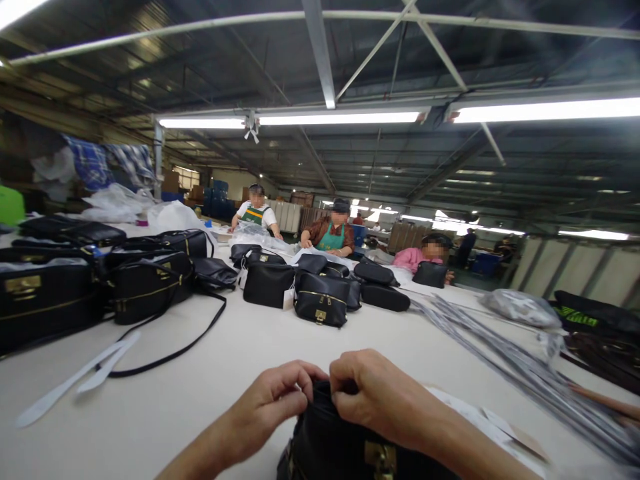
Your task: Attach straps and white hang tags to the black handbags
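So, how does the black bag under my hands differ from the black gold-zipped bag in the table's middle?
Your left hand and right hand touch the top of the near black leather-like bag; no hand touches the black gold-zipped bag. The near bag is cut off by the picture's lower edge; the gold-zipped bag's whole front shows. Both have gold-coloured clasps.

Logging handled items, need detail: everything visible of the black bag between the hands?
The black bag looks like smooth, slightly shiny leather, with a gold-coloured clasp. It sits at bottom centre, its lower part cut off by the picture's edge. The fingers of the left hand and right hand grip its far upper edge. The right forearm hides some of it; its contents can't be seen.
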Available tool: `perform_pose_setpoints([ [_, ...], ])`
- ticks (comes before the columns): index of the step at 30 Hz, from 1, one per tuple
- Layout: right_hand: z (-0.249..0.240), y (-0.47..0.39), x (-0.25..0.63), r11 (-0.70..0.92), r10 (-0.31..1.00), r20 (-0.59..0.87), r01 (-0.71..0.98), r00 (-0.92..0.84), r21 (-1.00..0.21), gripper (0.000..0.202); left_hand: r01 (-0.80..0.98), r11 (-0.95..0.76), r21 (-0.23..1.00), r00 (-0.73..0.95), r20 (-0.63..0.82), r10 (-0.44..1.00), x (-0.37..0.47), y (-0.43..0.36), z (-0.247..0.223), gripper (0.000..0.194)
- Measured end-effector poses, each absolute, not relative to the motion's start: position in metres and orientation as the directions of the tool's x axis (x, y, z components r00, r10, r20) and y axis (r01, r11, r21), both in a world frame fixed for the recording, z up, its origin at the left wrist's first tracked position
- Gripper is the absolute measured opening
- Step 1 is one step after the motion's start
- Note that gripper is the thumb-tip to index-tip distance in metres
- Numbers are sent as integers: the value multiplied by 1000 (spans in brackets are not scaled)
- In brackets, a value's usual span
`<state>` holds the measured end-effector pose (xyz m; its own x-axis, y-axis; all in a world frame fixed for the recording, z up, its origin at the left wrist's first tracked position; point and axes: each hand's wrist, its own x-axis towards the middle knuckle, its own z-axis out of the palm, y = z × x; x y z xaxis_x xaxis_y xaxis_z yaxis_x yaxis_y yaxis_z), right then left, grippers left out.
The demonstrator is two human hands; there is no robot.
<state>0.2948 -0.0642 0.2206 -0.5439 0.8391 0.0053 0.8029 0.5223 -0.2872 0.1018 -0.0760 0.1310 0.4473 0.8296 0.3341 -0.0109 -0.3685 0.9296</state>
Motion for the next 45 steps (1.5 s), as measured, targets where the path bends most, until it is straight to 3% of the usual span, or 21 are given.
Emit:
perform_pose_setpoints([
  [3,219,-63,297,538,836,25,809,-549,-238,20,15,-378,926,434,334,836,102,-74,131,20],
  [9,219,-62,300,554,823,26,791,-568,-257,18,67,-391,918,400,335,853,107,-71,140,12],
  [14,218,-60,302,536,828,41,769,-559,-347,13,94,-345,934,407,280,870,110,-70,147,5],
  [18,213,-54,303,501,836,7,758,-548,-417,11,109,-299,948,387,237,891,113,-66,152,12],
  [25,218,-52,299,503,839,-29,796,-543,-338,17,80,-72,994,430,31,902,119,-55,163,18],
  [29,218,-48,295,533,827,-7,788,-562,-309,30,170,-39,985,426,-37,904,125,-47,170,22],
  [36,214,-44,297,496,847,-52,823,-529,-277,19,393,-33,919,547,-205,812,132,-25,182,17],
  [42,217,-37,294,428,861,-122,834,-493,-349,26,570,-174,803,593,-255,764,140,-15,192,14],
  [45,218,-33,306,310,830,-237,770,-505,-558,24,609,-197,769,591,-273,759,140,-15,194,13],
])
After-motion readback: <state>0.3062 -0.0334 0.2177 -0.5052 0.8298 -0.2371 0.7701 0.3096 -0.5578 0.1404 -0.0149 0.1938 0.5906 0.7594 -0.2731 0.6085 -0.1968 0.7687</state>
